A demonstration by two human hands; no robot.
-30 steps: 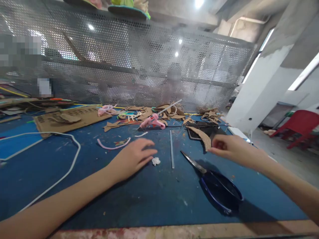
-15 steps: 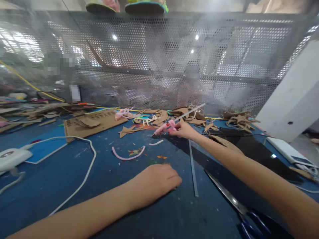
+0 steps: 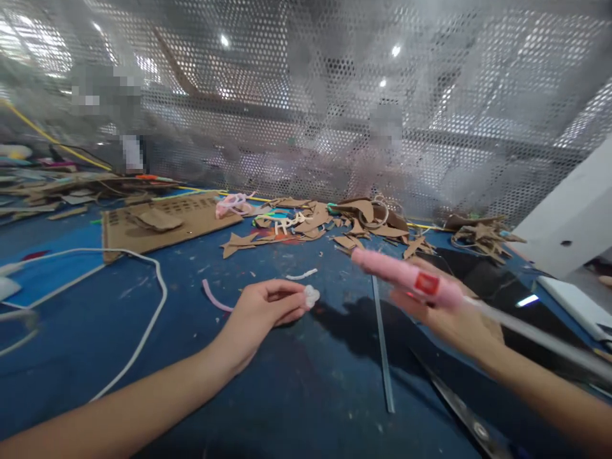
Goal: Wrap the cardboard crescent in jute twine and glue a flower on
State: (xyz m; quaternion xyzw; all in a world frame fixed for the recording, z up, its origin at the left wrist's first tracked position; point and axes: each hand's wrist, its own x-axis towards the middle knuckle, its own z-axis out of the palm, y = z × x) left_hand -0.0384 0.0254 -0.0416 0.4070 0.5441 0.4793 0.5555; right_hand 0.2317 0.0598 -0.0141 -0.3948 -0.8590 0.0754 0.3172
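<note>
In my left hand (image 3: 265, 319), a small white flower-shaped piece (image 3: 311, 296) is pinched between thumb and fingers, just above the blue table. My right hand (image 3: 449, 312) is closed around a pink hot glue gun (image 3: 401, 271), with its tip pointing left. A long, clear glue stick (image 3: 540, 335) sticks out of its back end toward the right. On the table between my hands lies another glue stick (image 3: 382, 347). A pale pink strip (image 3: 214, 298) is partly covered by my left hand, and a short white strip (image 3: 302, 275) lies beyond it.
Large scissors (image 3: 461, 408) lie under my right forearm. Cardboard scraps (image 3: 310, 223) spread along the back edge, near a cardboard sheet (image 3: 143, 239). A white cable (image 3: 160, 306) curves at left. Behind stands a perforated metal screen (image 3: 268, 95); at right, a dark glossy panel (image 3: 507, 287).
My right hand has lifted the glue gun off the table and brought it nearer and to the right. My left hand, earlier resting on the table, now pinches the white flower-shaped piece.
</note>
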